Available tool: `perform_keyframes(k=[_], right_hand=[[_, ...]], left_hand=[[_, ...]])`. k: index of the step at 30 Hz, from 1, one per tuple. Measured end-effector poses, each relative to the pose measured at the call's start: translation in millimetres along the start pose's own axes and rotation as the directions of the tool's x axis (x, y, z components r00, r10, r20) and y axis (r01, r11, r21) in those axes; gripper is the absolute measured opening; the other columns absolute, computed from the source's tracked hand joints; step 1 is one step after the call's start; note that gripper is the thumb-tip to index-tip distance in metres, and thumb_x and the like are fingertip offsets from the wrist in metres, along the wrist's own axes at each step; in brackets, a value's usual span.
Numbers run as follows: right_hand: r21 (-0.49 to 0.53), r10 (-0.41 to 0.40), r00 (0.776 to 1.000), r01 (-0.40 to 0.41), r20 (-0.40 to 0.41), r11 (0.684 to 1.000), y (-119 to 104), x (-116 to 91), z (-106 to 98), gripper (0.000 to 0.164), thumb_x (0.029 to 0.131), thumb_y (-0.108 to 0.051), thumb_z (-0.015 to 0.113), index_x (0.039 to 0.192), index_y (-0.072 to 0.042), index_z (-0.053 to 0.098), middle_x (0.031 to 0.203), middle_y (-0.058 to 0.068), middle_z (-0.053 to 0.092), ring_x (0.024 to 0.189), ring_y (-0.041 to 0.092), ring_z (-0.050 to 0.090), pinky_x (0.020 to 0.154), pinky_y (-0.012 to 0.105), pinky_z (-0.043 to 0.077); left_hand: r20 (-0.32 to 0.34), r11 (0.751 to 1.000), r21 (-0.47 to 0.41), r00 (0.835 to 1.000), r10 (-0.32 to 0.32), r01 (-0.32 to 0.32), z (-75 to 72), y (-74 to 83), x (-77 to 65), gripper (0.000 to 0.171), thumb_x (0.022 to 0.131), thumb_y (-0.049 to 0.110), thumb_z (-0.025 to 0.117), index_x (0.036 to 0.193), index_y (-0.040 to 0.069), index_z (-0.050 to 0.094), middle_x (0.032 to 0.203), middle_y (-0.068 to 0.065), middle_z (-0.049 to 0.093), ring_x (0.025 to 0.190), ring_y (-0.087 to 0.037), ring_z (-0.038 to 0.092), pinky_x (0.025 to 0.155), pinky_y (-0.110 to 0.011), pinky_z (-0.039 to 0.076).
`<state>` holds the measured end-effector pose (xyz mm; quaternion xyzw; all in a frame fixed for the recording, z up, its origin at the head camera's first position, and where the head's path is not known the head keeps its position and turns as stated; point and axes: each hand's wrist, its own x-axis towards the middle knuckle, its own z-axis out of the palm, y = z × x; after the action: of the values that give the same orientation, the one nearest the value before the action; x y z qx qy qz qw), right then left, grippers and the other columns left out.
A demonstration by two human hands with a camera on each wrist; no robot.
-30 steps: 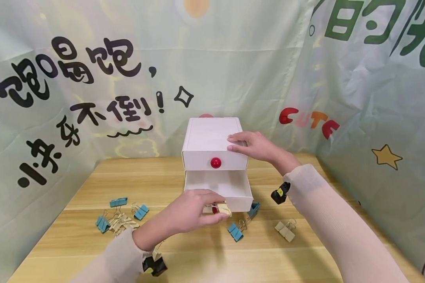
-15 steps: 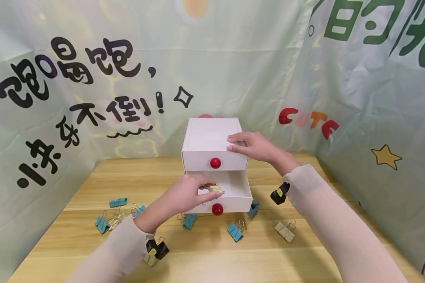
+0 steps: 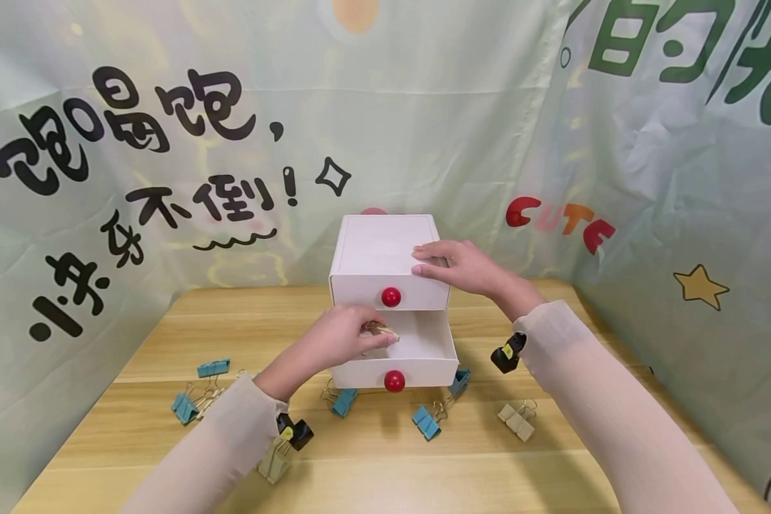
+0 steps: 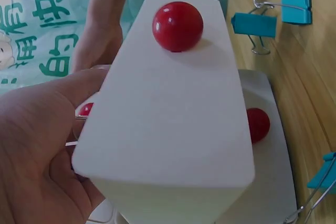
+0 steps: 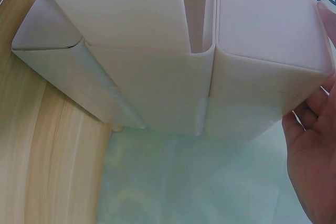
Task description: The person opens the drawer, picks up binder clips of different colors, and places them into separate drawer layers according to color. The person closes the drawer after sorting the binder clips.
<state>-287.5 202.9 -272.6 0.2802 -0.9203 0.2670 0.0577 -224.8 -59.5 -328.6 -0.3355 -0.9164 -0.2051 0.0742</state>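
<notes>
Your left hand (image 3: pixel 340 335) pinches a beige metal binder clip (image 3: pixel 380 330) between thumb and fingers, over the left part of the pulled-out white drawer (image 3: pixel 424 372) with the round red knob (image 3: pixel 395 380); whether the clip sits above or below the rim, the views do not tell. Your right hand (image 3: pixel 465 268) rests, fingers extended and thumb apart, at the right edge of the white box-shaped cabinet (image 3: pixel 382 243), whose top drawer (image 3: pixel 356 292) is closed. On the light wooden table (image 3: pixel 392 475), one blue binder clip (image 3: pixel 344 402) lies near the drawer's left front corner, two more near its right, and a pale beige binder clip (image 3: pixel 517 421) farther right
</notes>
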Motion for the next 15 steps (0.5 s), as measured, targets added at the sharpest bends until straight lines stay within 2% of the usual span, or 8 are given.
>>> perform_keyframes(k=[5,9,12,15], right_hand=[[0.009,0.006,1.000,-0.006,-0.003,1.000,-0.8,0.5,0.6,0.054,0.090,-0.047,0.067,0.134,-0.015,0.062,0.141,0.002,0.054,0.133,0.027,0.045,0.107,0.050,0.037],[0.006,0.007,1.000,-0.007,-0.005,1.000,-0.5,0.8,0.2,0.056,0.089,-0.048,0.068,0.134,-0.015,0.062,0.141,0.003,0.054,0.133,0.027,0.045,0.106,0.050,0.038],[-0.002,0.008,1.000,-0.008,-0.004,1.000,0.7,1.5,0.3,0.058,0.088,-0.049,0.069,0.134,-0.015,0.062,0.141,0.003,0.054,0.133,0.028,0.045,0.107,0.051,0.038],[-0.005,0.011,1.000,-0.011,-0.001,1.000,0.6,2.0,0.3,0.058,0.088,-0.049,0.070,0.134,-0.015,0.062,0.141,0.003,0.055,0.133,0.028,0.045,0.106,0.051,0.038]], left_hand=[[0.017,0.999,0.025,1.000,0.026,-0.027,3.7,-5.1,0.4,0.027,0.086,0.043,0.074,0.095,0.018,0.072,0.084,0.008,0.066,0.079,-0.015,0.062,0.069,-0.028,0.050],[0.023,1.000,0.000,0.999,0.024,-0.024,4.1,-8.4,-1.8,0.033,0.087,0.038,0.075,0.106,0.011,0.073,0.099,-0.002,0.070,0.090,-0.020,0.064,0.080,-0.035,0.053],[0.013,1.000,-0.022,1.000,0.013,-0.013,2.3,-11.1,-5.7,0.038,0.088,0.035,0.073,0.114,0.007,0.071,0.109,-0.007,0.070,0.098,-0.023,0.064,0.087,-0.040,0.053],[-0.019,0.999,-0.027,1.000,0.021,-0.021,-1.2,-13.2,-12.4,0.037,0.090,0.036,0.071,0.115,0.009,0.071,0.110,-0.005,0.069,0.100,-0.021,0.064,0.088,-0.040,0.052]])
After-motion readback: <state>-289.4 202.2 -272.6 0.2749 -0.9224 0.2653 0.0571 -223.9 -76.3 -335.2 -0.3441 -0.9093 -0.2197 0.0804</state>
